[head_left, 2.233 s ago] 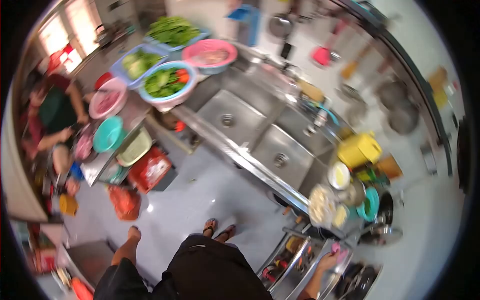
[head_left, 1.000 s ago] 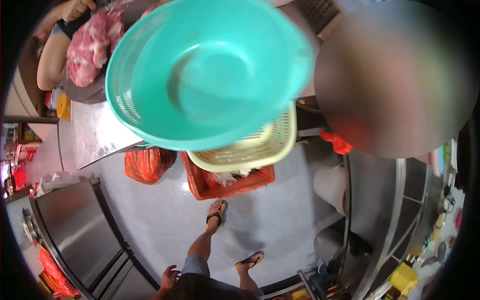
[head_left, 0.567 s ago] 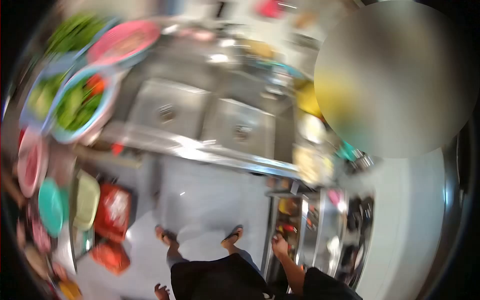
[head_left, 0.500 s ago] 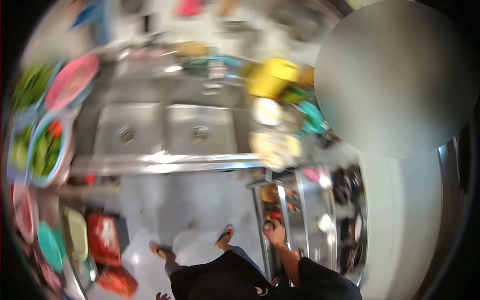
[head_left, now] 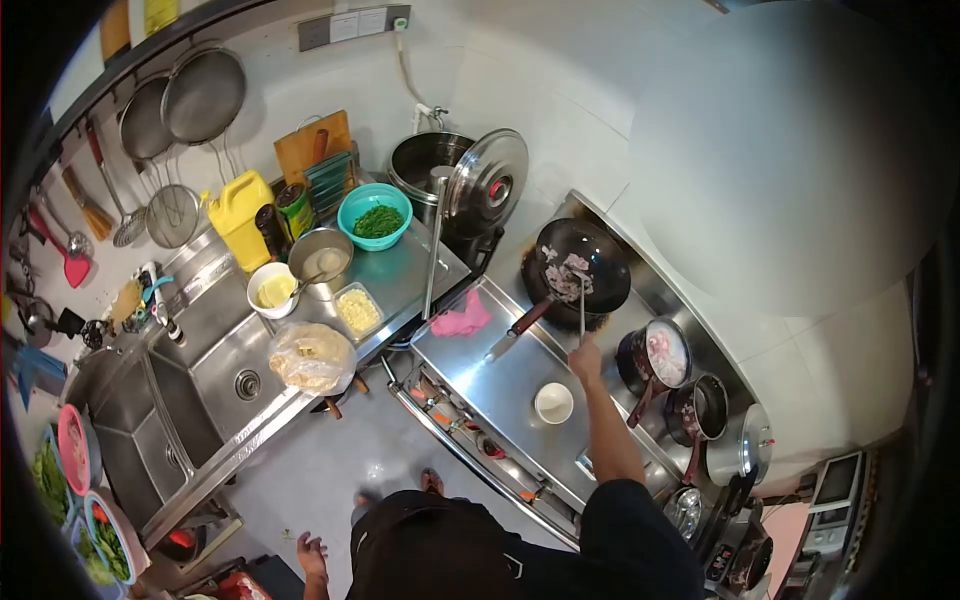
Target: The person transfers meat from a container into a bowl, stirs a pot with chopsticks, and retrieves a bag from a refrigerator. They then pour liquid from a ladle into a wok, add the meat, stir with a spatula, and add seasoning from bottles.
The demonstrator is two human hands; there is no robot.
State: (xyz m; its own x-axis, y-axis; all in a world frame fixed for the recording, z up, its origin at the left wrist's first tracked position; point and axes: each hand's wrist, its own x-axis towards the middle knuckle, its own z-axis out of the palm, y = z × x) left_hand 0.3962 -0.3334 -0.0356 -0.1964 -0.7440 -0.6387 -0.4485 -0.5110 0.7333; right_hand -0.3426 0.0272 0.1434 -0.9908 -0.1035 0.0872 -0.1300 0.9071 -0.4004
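Right arm (head_left: 608, 430) outstretched, right hand (head_left: 586, 357) closed in a grip; left hand (head_left: 312, 549) low at the side, fingers loose.

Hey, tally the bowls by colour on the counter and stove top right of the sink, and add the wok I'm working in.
Teal bowl: 1
Steel bowl: 1
White bowls: 2
Black wok, where the right hand holds a utensil: 1
Total: 5
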